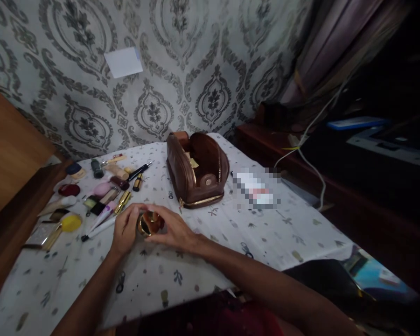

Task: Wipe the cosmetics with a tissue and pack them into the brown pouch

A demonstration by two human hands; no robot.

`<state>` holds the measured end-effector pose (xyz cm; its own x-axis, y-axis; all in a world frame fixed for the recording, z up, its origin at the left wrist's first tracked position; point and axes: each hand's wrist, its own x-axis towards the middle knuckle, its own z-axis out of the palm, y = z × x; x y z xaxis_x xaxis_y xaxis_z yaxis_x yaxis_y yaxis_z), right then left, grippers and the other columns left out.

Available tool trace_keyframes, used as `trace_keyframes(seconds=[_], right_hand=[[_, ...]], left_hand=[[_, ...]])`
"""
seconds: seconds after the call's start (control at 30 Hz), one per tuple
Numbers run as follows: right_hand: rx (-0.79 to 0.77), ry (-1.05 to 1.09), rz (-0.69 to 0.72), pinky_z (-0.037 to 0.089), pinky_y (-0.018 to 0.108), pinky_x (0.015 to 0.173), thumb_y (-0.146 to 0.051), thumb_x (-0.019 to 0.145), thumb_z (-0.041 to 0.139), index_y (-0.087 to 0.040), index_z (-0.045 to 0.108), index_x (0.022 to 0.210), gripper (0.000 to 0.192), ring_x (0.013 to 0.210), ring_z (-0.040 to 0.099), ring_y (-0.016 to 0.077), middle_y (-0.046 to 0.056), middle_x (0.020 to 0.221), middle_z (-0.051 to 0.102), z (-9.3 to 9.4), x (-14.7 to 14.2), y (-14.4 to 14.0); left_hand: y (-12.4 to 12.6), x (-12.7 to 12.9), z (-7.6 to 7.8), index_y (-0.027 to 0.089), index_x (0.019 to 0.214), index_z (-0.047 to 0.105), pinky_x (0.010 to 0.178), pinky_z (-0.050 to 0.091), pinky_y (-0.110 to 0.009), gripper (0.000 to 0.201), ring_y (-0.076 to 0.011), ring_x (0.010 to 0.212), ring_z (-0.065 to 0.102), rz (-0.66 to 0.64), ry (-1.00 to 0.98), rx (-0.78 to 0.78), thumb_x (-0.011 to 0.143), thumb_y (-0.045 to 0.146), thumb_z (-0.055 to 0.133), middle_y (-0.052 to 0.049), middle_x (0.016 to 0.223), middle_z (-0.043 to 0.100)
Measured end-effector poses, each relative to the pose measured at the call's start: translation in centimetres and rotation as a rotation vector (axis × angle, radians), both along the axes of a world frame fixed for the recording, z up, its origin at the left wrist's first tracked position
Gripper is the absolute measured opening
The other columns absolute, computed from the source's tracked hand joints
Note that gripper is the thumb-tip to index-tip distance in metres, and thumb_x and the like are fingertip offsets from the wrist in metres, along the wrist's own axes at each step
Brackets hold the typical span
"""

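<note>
A small round gold-rimmed compact (147, 225) with a shiny brown face is held between my two hands, low over the table. My left hand (126, 228) closes on its left side, its fingers partly hidden behind. From the right, my right hand (173, 228) grips it with the thumb below and the fingers above. Just beyond my hands stands a brown makeup bag (199, 186), its top unzipped and gaping. Left of the bag lie a gold tube (122, 202), a short black-and-gold tube (137, 182) and a black pen-like stick (141, 171).
Loose cosmetics spread over the table's left, among them a pink sponge (102, 188), a yellow puff (71, 223) and a clear-lidded palette (42, 234). A blurred-out flat object (255, 189) lies right of the bag. A white cable (322, 182) hangs beyond the patterned tablecloth (276, 238).
</note>
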<state>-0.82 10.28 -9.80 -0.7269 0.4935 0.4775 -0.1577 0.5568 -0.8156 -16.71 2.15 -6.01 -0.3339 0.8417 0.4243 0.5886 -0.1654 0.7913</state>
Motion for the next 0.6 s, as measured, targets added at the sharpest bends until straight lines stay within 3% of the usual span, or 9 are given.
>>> trace_keyframes(seconds=[0.1, 0.23, 0.37, 0.6], right_hand=[[-0.131, -0.025, -0.076, 0.052, 0.038, 0.087, -0.050, 0.066, 0.086, -0.024, 0.042, 0.147, 0.096, 0.096, 0.062, 0.0230, 0.008, 0.112, 0.064, -0.1, -0.4, -0.2], [-0.163, -0.034, -0.093, 0.051, 0.035, 0.082, -0.046, 0.065, 0.087, -0.017, 0.057, 0.132, 0.079, 0.086, 0.060, 0.0197, 0.006, 0.099, 0.063, -0.2, -0.8, -0.5], [-0.172, -0.018, -0.114, 0.049, 0.030, 0.073, -0.042, 0.063, 0.088, -0.017, 0.064, 0.119, 0.066, 0.077, 0.056, 0.0163, 0.002, 0.088, 0.059, 0.1, -1.0, -0.4], [-0.075, 0.026, -0.159, 0.047, 0.027, 0.068, -0.040, 0.064, 0.088, -0.017, 0.064, 0.112, 0.059, 0.073, 0.052, 0.0141, 0.000, 0.085, 0.055, 1.0, -0.5, -0.4]], left_hand=[[0.0, 0.3, -0.1, 0.017, 0.089, 0.067, 0.070, 0.052, -0.029, 0.043, -0.0177, 0.075, 0.065, 0.067, 0.004, 0.023, 0.099, 0.047, 0.039, -0.005, 0.084, 0.071], [-0.2, 0.4, -0.3, 0.018, 0.092, 0.066, 0.077, 0.051, -0.031, 0.033, -0.0185, 0.082, 0.065, 0.145, 0.106, 0.072, 0.097, 0.043, 0.045, -0.003, 0.086, 0.071], [-0.3, 0.2, -0.7, 0.018, 0.107, 0.063, 0.089, 0.049, -0.034, 0.027, -0.0207, 0.097, 0.064, 0.236, 0.165, 0.105, 0.096, 0.039, 0.048, -0.005, 0.101, 0.069], [0.0, 0.0, -0.5, 0.019, 0.107, 0.065, 0.094, 0.046, -0.034, 0.037, -0.0217, 0.102, 0.062, 0.141, 0.040, 0.007, 0.097, 0.047, 0.043, -0.006, 0.105, 0.068]])
